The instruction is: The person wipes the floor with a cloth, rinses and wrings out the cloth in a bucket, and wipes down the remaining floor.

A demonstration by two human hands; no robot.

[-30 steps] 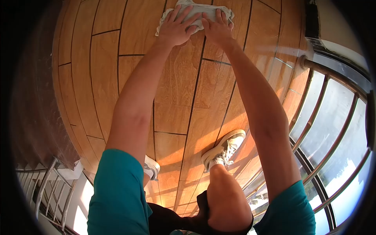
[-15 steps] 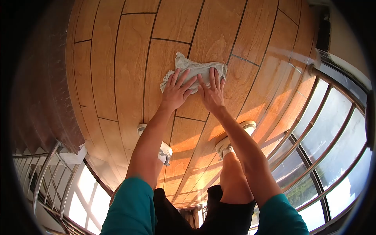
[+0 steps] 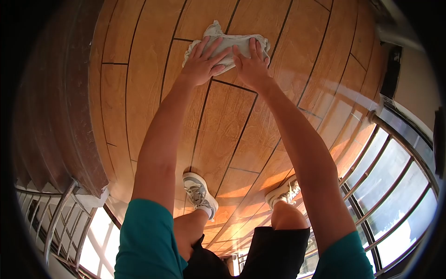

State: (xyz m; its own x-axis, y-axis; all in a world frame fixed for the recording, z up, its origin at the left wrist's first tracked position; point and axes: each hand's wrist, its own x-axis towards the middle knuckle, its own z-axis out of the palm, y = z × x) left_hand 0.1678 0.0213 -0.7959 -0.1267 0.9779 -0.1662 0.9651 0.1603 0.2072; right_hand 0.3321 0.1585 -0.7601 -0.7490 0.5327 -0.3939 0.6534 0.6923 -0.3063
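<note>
Wood-look floor tiles (image 3: 225, 121) are surrounding a rumpled grey rag (image 3: 235, 40); the left hand (image 3: 200, 67) and right hand (image 3: 252, 68) are lying flat, unclenched, on its near side.

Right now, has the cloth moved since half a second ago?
Yes: the cloth has moved forward and leftward; the short floor seam, once beyond it, now lies on its near side.

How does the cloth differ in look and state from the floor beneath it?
Colour: the cloth is pale grey, the floor orange-brown.
Surface: the cloth is rumpled with ragged-looking edges, while the floor lies flat, divided by dark lines.
Extent: the cloth covers one small patch; the floor stretches beyond it all around.
Shared: both lie beneath the left hand and right hand.
</note>
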